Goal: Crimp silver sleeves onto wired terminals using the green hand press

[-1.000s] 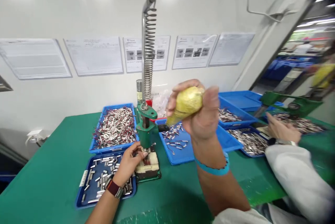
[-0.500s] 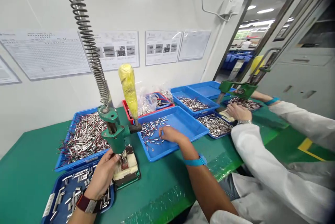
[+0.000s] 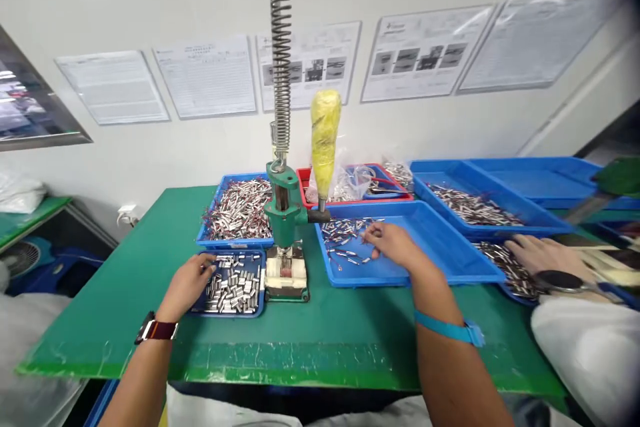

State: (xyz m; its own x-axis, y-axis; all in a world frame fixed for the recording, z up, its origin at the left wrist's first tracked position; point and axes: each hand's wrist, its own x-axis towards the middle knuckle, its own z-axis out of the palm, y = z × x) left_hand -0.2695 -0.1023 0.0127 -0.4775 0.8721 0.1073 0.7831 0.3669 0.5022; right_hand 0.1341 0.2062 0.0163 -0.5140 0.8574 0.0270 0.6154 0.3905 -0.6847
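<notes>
My left hand [image 3: 187, 284] is over the left edge of a dark blue tray [image 3: 261, 304] of small silver metal cylinders [image 3: 235, 290]. Its fingers are bent, thumb and forefinger apart, and nothing shows between them. Over a larger blue tray [image 3: 435, 234], my right hand [image 3: 393, 245] has its fingertips pinched together; what they hold, if anything, is too small to make out. Silver pieces with thin dark red wires [image 3: 345, 230] lie in that tray beside the fingers. Between my hands stands a green hand press [image 3: 284, 207] with a yellow-wrapped lever handle [image 3: 325, 140] and a pale base block [image 3: 285, 274].
A blue tray heaped with wired pieces [image 3: 240, 207] sits behind the cylinders. Behind the press is a red tray [image 3: 304, 177] holding plastic bags. At right, a co-worker's hand [image 3: 547, 257] is by another tray of parts. The green table's front edge [image 3: 280, 374] runs before me.
The view has swung left. My left hand has moved from the press base to the tray of cylinders. My right hand stays over the blue tray, fingers still pinched.
</notes>
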